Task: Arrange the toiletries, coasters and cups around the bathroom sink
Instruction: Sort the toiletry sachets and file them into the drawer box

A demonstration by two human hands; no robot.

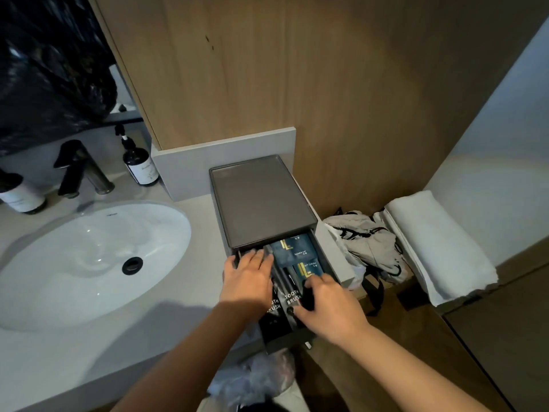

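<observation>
In the head view, a grey drawer box [261, 203] is sitting at the right end of the pale countertop [89, 352], just beside the white oval sink [89, 263]. Its drawer [297, 292] is standing pulled out toward the person, overhanging the counter edge. The left hand [246, 281] is lying flat over the left half of the drawer, fingers straight and slightly spread, fingertips reaching under the front lip of the box; it is pressing on the contents and gripping nothing. The right hand [326, 304] is resting over the right half of the drawer with fingers curled around a small dark object [308, 295], whose identity cannot be told. Between the hands, two dark packets printed "TOOTH BRUSH" [292, 295] are lying lengthwise in the drawer. Behind them, blue sachets [294, 248] with gold marks are lying flat, one reading "SHOWER CAP". A black faucet [80, 168] is standing behind the sink, with a dark pump bottle [139, 165] to its right and a second bottle [20, 191] at the left edge. A folded white towel [433, 242] is lying on a lower wooden shelf to the right, with a grey drawstring bag [365, 242] between it and the box. A black plastic bag [50, 69] is hanging at upper left.
</observation>
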